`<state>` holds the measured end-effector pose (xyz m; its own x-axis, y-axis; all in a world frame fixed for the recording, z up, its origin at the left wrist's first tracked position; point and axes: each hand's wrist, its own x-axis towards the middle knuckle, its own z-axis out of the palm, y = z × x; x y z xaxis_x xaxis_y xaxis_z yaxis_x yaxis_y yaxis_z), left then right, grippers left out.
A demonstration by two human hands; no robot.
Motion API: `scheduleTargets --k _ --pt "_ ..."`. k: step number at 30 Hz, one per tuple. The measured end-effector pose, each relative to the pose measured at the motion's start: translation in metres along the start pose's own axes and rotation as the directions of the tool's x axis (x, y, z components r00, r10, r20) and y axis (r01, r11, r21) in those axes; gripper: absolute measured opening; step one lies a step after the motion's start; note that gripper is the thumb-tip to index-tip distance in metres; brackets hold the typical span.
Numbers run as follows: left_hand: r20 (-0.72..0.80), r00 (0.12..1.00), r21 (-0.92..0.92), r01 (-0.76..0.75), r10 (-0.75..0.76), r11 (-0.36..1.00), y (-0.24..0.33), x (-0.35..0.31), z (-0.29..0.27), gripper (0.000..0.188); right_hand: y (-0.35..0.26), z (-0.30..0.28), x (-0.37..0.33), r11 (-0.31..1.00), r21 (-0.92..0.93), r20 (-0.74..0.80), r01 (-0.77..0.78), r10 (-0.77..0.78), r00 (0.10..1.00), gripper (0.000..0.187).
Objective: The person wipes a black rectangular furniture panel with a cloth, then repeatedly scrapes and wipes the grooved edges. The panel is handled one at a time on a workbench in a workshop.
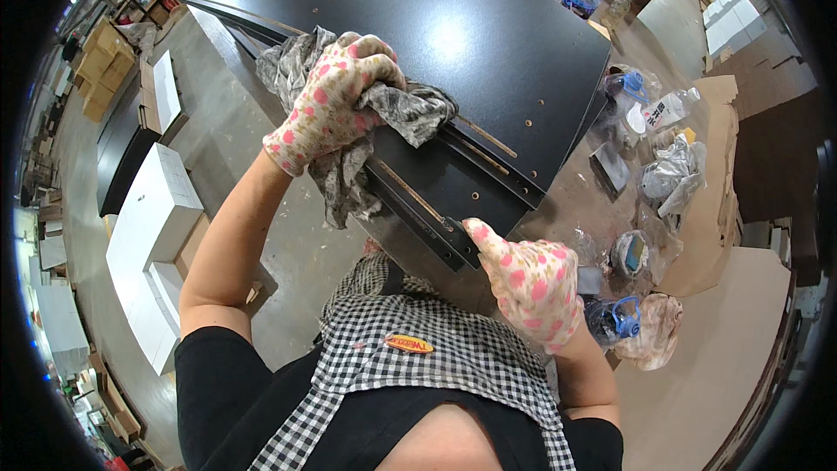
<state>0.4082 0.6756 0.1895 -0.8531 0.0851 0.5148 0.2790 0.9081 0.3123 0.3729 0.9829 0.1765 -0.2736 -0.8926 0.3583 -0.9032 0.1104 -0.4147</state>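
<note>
Your gloved right hand touches the near corner of the grooved black panel in the stack; I cannot tell whether it grips (a loose hold could let the panel slide). Farther up, your left hand clutches a bunched grey rag; grit caught in it could scratch the finish.

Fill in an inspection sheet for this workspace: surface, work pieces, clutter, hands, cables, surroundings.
Surface: brownish worktop, partly hidden by black boards.
Work pieces: the boards show small holes and long grooves; a gray cloth lies bunched over them.
Clutter: clear bottles and crumpled plastic to the right.
Hands: gloved left hand grips the cloth; gloved right hand is at a board's near corner, its grip unclear.
Cables: nothing seen.
Surroundings: gray floor; cardboard boxes at far left.
</note>
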Motion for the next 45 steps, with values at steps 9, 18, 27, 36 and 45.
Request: scheduleTargets --k 9,18,27,36,45 --pt "-0.012 1.0 -0.002 0.023 -0.023 1.0 -0.008 -0.008 0.004 0.031 0.014 -0.006 0.021 0.893 0.431 0.091 -0.127 0.097 0.991 0.04" --pt "-0.013 0.999 -0.038 0.039 -0.04 0.999 -0.006 -0.007 0.003 0.029 0.019 -0.01 0.014 0.937 0.319 0.159 -0.141 0.094 0.983 0.042" --pt "-0.035 0.999 -0.037 0.02 -0.022 0.999 -0.007 -0.007 0.004 0.029 0.004 -0.009 -0.001 0.878 0.42 0.118 -0.229 0.197 0.973 0.039" --pt "-0.053 0.999 -0.02 0.006 -0.007 1.0 -0.007 -0.007 0.005 0.03 -0.02 -0.005 0.013 0.994 -0.107 0.102 0.013 -0.002 0.995 0.05" --pt "-0.075 0.997 -0.068 0.005 -0.01 0.998 -0.009 -0.008 0.008 0.031 -0.034 -0.005 0.012 0.848 -0.458 0.318 0.266 -0.124 0.94 0.052"
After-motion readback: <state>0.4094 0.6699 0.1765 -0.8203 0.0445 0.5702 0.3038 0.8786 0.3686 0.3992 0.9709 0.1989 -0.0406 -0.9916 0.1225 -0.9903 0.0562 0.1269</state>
